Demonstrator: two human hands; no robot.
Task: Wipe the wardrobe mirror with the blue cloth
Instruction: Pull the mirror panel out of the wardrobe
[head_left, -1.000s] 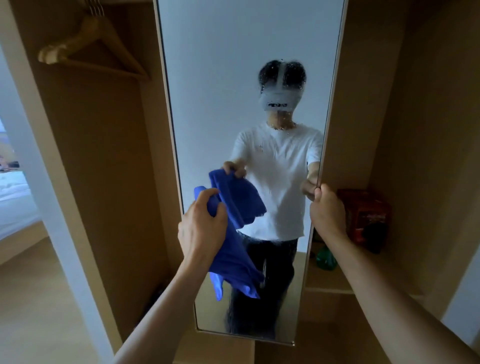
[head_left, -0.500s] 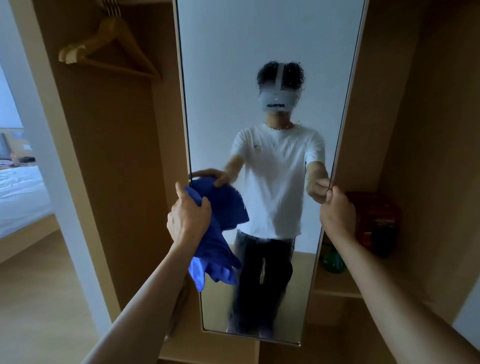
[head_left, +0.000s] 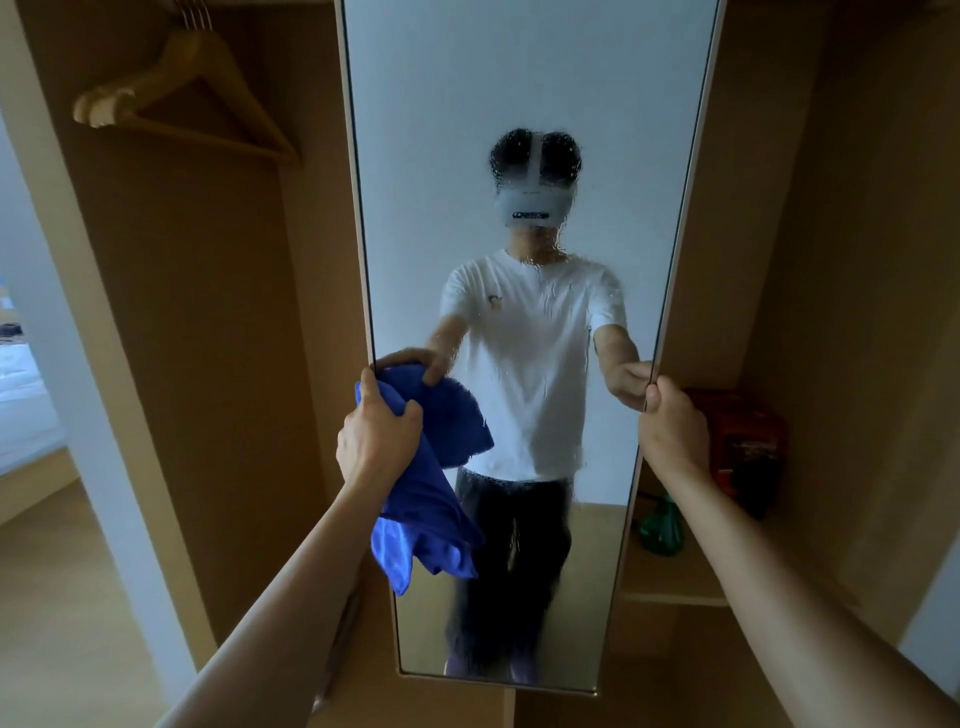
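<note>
Left hand (head_left: 376, 441): fingers curled round the bunched blue cloth (head_left: 431, 499) at the left edge of the mirror (head_left: 519, 104); the cloth's tail hangs over the lower glass.
Right hand (head_left: 672, 431): grips the mirror's right edge.
Room: open wardrobe bay on the left with a wooden hanger (head_left: 192, 98); shelf (head_left: 670, 577) on the right, behind the mirror.
Surface: droplets and streaks film the middle of the glass.
Hard to see: mirror's top is cut off; red box (head_left: 748, 441) blurred; green object (head_left: 660, 525) partly behind the mirror's edge.
</note>
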